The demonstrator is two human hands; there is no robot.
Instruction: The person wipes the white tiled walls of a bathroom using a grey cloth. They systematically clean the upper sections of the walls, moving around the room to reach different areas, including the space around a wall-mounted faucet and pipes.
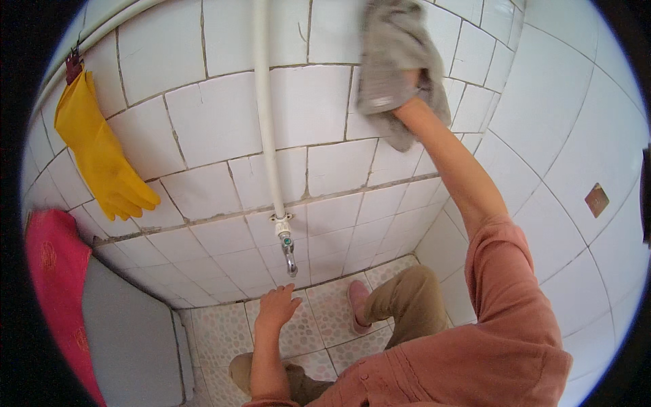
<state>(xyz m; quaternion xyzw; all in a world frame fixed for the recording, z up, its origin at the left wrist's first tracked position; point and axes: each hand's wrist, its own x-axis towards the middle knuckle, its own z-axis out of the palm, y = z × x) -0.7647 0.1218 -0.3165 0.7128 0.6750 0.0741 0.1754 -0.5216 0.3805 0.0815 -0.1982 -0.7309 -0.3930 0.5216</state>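
Note:
My right hand [407, 84] is raised against the white tiled wall [213, 122], mostly covered by a grey cloth [391, 38]. The cloth drapes over the hand and hangs below the wrist, blurred along its left side. Its folds hide the fingers, so the exact grip is hidden. Low in front of me, my left hand [278, 304] hangs with nothing in it and its fingers somewhat apart. Just above that hand in the picture is a chrome tap [289, 254], at the lower end of a white pipe [263, 102].
A yellow rubber glove [104, 147] hangs from a dark red clip [74, 66] at the upper left. Below it, pink-red fabric [56, 274] drapes beside a grey panel [135, 330]. A side wall [549, 127] rises at right. The floor [221, 333] has pebble-patterned tiles.

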